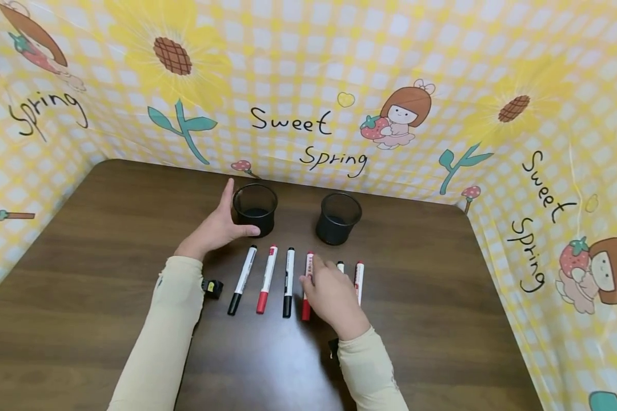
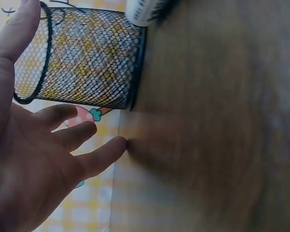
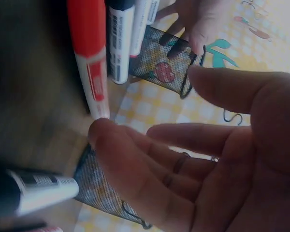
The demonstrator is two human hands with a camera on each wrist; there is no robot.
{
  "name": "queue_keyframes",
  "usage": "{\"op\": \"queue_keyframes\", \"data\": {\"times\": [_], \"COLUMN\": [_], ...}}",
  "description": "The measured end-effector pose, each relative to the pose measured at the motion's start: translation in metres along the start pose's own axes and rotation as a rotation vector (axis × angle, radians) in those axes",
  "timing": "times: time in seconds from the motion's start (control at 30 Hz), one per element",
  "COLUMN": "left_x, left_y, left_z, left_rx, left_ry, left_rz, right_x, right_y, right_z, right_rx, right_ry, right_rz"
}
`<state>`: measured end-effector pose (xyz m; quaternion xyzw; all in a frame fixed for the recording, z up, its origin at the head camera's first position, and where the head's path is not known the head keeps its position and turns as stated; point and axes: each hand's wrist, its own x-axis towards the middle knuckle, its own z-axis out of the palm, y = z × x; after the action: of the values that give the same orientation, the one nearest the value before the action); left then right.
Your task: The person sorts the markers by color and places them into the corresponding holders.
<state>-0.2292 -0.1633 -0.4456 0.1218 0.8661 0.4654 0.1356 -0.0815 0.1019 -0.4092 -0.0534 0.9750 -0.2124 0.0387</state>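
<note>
Your left hand [image 1: 213, 228] is spread wide around the left mesh cup [image 1: 265, 221], thumb on one side and fingers on the other, not gripping it; the head view hides most of your fingers behind the cup, so I can't tell if any of them touch. Your right hand [image 1: 335, 297] is loosely spread over the fourth marker [image 1: 309, 266], a red-capped one lying on the table [image 1: 427, 297]. In the right wrist view your fingertip overlaps its white end, contact hard to call, and your thumb's well off it, so no hold there. That hand also covers most of the fifth marker [image 1: 341, 266] and the lower end of the sixth marker [image 1: 359, 279]. The three markers [image 1: 267, 279] left of it show whole: black, red, black. The right mesh cup [image 1: 335, 231] stands beyond the row. Barrel print is there, but too small or blurry for me to read, and the left wrist view cuts a marker off up top. What you can read is "Sweet Spring" on the yellow checked cloth [image 1: 288, 68], with the left copy's "Sweet" chopped by the edge.
</note>
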Motion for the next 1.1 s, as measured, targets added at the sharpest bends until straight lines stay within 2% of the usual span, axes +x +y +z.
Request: {"op": "queue_keyframes", "data": {"times": [0.1,0.27,0.4,0.57,0.7,1.1], "left_x": [0.004,0.008,0.01,0.009,0.009,0.008], "left_y": [-0.001,0.006,0.008,0.0,-0.004,-0.002], "left_z": [0.002,0.0,0.002,0.005,0.005,0.005], "left_rx": [0.017,0.044,0.035,0.046,0.06,0.068], "left_ry": [-0.009,0.007,0.02,0.015,0.016,0.007], "left_rz": [-0.013,0.0,-0.004,-0.014,-0.001,-0.005], "right_x": [0.003,0.01,0.013,0.013,0.015,0.02], "right_y": [-0.002,-0.004,-0.004,-0.004,-0.004,-0.005], "right_z": [0.006,0.007,0.009,0.015,0.022,0.029], "right_rx": [-0.02,-0.034,-0.043,-0.057,-0.081,-0.112], "right_ry": [-0.003,-0.006,-0.056,-0.115,-0.121,-0.092], "right_rz": [0.023,0.057,0.106,0.139,0.142,0.157]}}
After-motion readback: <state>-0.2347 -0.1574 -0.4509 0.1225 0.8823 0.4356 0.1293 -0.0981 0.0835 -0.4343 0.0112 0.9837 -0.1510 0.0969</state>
